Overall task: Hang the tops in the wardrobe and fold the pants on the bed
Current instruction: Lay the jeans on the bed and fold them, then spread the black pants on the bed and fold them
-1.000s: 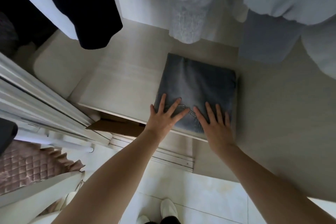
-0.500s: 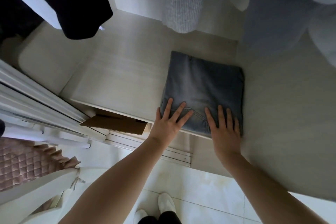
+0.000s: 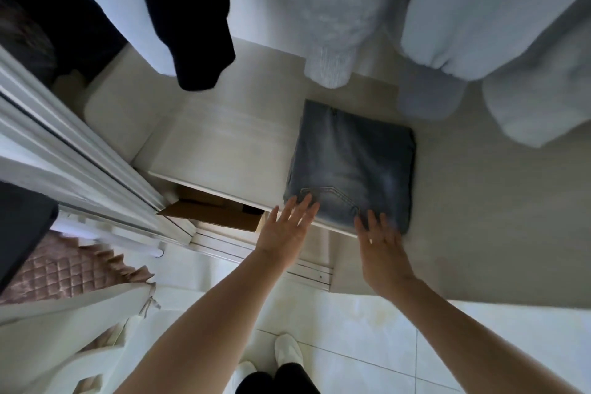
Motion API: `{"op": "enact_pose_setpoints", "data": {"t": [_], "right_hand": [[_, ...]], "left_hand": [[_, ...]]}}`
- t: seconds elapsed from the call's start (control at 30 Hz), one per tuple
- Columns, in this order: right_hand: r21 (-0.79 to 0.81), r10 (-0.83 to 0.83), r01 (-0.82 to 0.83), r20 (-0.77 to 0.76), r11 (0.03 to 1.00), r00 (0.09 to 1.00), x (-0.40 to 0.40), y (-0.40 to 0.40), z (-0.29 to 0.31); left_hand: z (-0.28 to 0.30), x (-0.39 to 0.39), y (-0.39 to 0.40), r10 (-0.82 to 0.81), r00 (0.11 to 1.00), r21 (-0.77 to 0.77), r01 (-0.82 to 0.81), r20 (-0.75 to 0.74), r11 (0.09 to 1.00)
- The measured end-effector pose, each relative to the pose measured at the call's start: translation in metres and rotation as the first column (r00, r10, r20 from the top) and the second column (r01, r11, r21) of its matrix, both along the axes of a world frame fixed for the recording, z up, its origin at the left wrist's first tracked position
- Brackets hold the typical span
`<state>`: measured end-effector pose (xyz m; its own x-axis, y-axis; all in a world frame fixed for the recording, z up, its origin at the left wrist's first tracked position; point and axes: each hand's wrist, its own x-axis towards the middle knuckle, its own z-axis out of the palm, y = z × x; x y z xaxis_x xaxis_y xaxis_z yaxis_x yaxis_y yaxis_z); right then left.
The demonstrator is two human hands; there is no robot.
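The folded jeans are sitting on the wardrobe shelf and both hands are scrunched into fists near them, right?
Not quite. The folded jeans do sit on the wardrobe shelf, but the head view shows the left hand and right hand open, fingers straight, at the jeans' near edge.

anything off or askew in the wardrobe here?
Little stands out. The folded jeans lie flat and square on the wardrobe shelf, near edge roughly flush with the shelf front. Both hands are open at that edge. A brown cardboard flap sticks out under the shelf.

Single head view, looking steeply down into wardrobe shelf [image 3: 224, 150]; fairly near, edges perhaps distorted.
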<state>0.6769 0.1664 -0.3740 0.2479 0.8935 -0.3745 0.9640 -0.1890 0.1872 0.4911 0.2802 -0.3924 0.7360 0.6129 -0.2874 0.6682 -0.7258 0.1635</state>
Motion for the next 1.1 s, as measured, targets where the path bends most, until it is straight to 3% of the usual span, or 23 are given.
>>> {"op": "enact_pose_setpoints", "data": {"t": [0.17,0.27,0.4,0.57,0.67,0.73,0.8,0.83,0.9,1.0,1.07,1.1], "right_hand": [[-0.042,0.261,-0.266,-0.098,0.963,0.960,-0.049,-0.012,0.077],[0.110,0.394,-0.380,-0.178,0.918,0.901,-0.102,-0.010,0.136],[0.389,0.456,-0.318,-0.342,0.865,0.822,-0.171,-0.015,0.191],[0.445,0.517,-0.292,-0.560,0.847,0.648,-0.258,-0.026,0.226],[0.449,0.537,-0.297,-0.654,0.842,0.533,-0.302,-0.034,0.243],[0.440,0.521,-0.280,-0.703,0.853,0.484,-0.326,-0.038,0.251],[0.412,0.476,-0.239,-0.748,0.879,0.463,-0.340,-0.037,0.255],[0.396,0.462,-0.237,-0.752,0.887,0.470,-0.352,-0.035,0.257],[0.336,0.374,-0.168,-0.780,0.927,0.502,-0.366,-0.030,0.262],[0.217,0.208,-0.038,-0.855,0.976,0.476,-0.382,-0.023,0.268],[0.169,0.156,-0.016,-0.864,0.986,0.479,-0.387,-0.023,0.270],[0.160,0.151,-0.025,-0.855,0.987,0.495,-0.388,-0.025,0.271]], "left_hand": [[0.064,-0.053,-0.036,0.253,0.910,-0.126,-0.224,0.329,0.967],[0.116,-0.097,-0.064,0.375,0.791,-0.204,-0.315,0.483,0.927],[0.178,-0.150,-0.109,0.545,0.633,-0.279,-0.475,0.550,0.834],[0.246,-0.218,-0.178,0.642,0.393,-0.328,-0.618,0.658,0.715],[0.275,-0.259,-0.216,0.612,0.263,-0.235,-0.756,0.746,0.611],[0.284,-0.290,-0.238,0.580,0.253,-0.085,-0.867,0.774,0.492],[0.286,-0.318,-0.254,0.665,0.226,0.034,-0.957,0.712,0.289],[0.286,-0.335,-0.265,0.746,0.143,0.050,-0.988,0.650,0.146],[0.281,-0.360,-0.282,0.873,-0.119,-0.018,-0.992,0.472,-0.125],[0.270,-0.397,-0.310,0.844,-0.470,-0.106,-0.882,0.260,-0.458],[0.259,-0.420,-0.332,0.742,-0.642,-0.226,-0.765,0.194,-0.603],[0.253,-0.430,-0.340,0.693,-0.696,-0.343,-0.707,0.186,-0.618]]}}
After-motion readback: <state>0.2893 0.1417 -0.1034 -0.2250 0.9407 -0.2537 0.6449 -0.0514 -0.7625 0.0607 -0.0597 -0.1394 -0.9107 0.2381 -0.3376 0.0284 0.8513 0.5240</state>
